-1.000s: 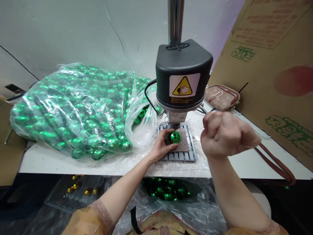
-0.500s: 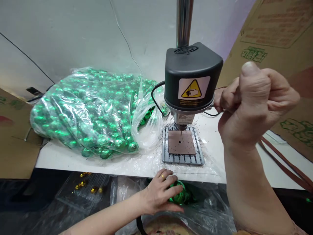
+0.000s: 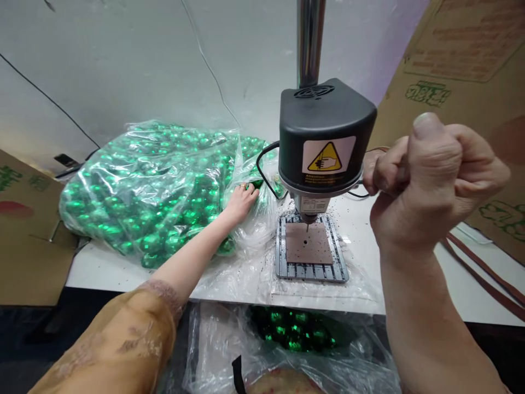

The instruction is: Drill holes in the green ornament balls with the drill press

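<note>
A small black bench drill press [image 3: 326, 137] stands on the white table, its bit above a brown square board [image 3: 305, 253] with a hole in it. My right hand [image 3: 430, 175] is closed around the lever at the drill's right side; the lever is mostly hidden by the fingers. Left of the drill lies a large clear plastic bag [image 3: 180, 180] full of shiny green faceted balls. At the bag's mouth is my left hand [image 3: 241, 201], fingers stretched forward and a ring on one; the fingertips are partly hidden. More green balls [image 3: 293, 328] sit in clear plastic below the table edge.
The board rests on a grey slotted base [image 3: 314, 272] strewn with dark shavings. Cardboard boxes stand on the left [image 3: 28, 230] and right [image 3: 463, 104]. Brown straps [image 3: 484, 268] lie at the table's right. A black cable [image 3: 262, 164] loops beside the drill.
My left hand has moved from the green balls below the table edge up and away to the mouth of the bag. My right hand stays at the drill press lever.
</note>
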Tool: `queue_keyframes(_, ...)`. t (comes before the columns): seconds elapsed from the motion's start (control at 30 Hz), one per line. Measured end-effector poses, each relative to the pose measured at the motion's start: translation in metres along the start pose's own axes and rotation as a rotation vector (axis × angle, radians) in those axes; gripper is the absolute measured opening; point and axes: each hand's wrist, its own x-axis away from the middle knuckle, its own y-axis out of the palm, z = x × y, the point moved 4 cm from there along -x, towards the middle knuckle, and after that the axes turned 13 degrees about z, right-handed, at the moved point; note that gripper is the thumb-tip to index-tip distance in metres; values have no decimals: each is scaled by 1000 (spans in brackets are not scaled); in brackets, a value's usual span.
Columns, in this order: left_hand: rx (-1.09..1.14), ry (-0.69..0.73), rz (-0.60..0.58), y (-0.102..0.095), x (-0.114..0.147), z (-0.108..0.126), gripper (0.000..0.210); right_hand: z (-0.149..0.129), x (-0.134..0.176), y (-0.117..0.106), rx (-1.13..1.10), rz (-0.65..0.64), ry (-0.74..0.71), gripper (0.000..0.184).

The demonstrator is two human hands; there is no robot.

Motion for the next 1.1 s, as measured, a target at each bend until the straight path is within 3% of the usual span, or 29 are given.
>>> queue_keyframes(0.07, -29, -3, 3, -5, -2, 0, 35, 0, 0, 0, 8, 5, -4, 45)
queue_keyframes(0.13, 32, -39, 84, -16, 4, 3, 36, 1, 0, 0, 13, 9, -7, 45)
queue_keyframes(0.27, 470, -210, 275, -31, 38, 25, 51, 1, 1, 0, 2, 11, -18, 44)
queue_keyframes(0.4, 1083, -471, 145, -3, 75, 65, 68, -1, 2, 1, -37, 4, -22, 44)
queue_keyframes(0.5, 1331, -544, 52, 21, 86, 89, 67, -2, 3, 1, -40, 3, -5, 42)
queue_keyframes(0.67, 1368, -551, -4, 39, 86, 101, 73, -1, 3, -1, 2, -14, -31, 43)
queue_keyframes(1.1, 1197, -428, 27, 42, 85, 122, 70, 1, 4, -1, 23, -24, -50, 45)
